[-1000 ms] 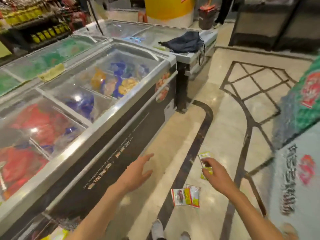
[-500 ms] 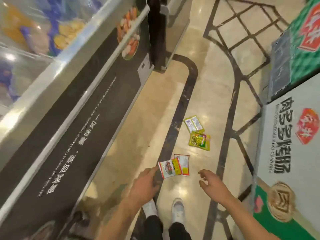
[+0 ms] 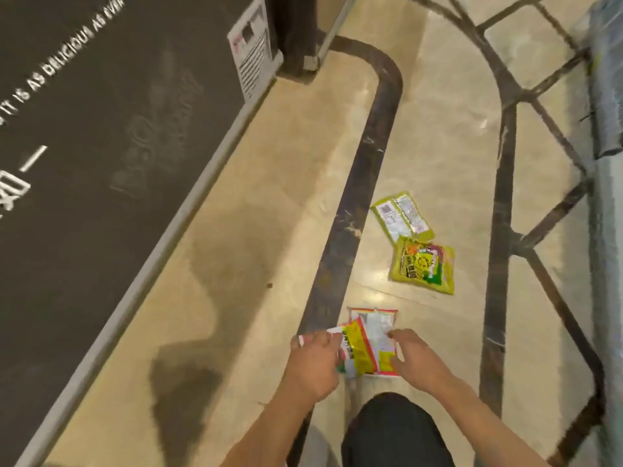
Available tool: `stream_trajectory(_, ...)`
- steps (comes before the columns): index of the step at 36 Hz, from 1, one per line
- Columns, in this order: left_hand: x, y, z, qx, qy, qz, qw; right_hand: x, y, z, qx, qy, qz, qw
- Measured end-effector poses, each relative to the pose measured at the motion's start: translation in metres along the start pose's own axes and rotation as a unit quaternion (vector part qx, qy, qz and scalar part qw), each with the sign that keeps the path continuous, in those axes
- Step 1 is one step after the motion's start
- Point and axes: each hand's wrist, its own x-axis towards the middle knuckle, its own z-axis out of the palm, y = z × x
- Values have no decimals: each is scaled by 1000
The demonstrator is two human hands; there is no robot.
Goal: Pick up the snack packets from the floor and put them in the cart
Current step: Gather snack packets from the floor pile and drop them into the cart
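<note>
Beige tiled floor (image 3: 236, 264) beside freezer base (image 3: 101, 129): four snack packets. Two yellow-green packets (image 3: 421, 267) lie at 12 o'clock; two red-white packets (image 3: 367, 342) overlap nearer. Left hand (image 3: 313, 362) and right hand (image 3: 411, 358), fingers curled, touch this pair's edges.

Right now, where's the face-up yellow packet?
Head view, right of centre on the floor: yellow packet lies just below the label-side-up packet, overlapping its corner, beyond both hands.
</note>
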Motion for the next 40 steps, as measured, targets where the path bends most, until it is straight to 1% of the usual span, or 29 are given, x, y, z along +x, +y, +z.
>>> stream_trajectory(2, 35, -7, 27, 20, 11, 14, 1000, 39, 15, 16, -24, 8, -13, 1000)
stream_trajectory(8, 105, -37, 106, 32, -7, 44, 998, 114, 42, 53, -65, 22, -1, 998)
stream_trajectory(10, 115, -45, 128, 28, -24, 58, 998, 128, 49, 59, -70, 9, -6, 997)
stream_trajectory(12, 119, -48, 143, 26, -23, 55, 998, 136, 55, 65, -67, -1, -15, 998)
stream_trajectory(15, 121, -50, 155, 30, -11, 51, 998, 141, 55, 70, -80, 12, -11, 997)
stream_trajectory(23, 116, -48, 141, 53, -27, 48, 997, 141, 49, 73, -47, 69, 5, 997)
stream_trajectory(27, 120, -51, 134, 57, -31, 53, 996, 142, 45, 67, -23, 71, -2, 997)
stream_trajectory(31, 118, -58, 122, 60, -33, 32, 997, 136, 40, 58, -17, 72, -10, 997)
stream_trajectory(35, 102, -69, 95, 15, 14, 1, 1000, 115, 26, 38, -34, 95, -20, 995)
stream_trajectory(40, 59, -67, 35, -76, 60, -19, 995, 58, -13, -23, -14, 143, -27, 989)
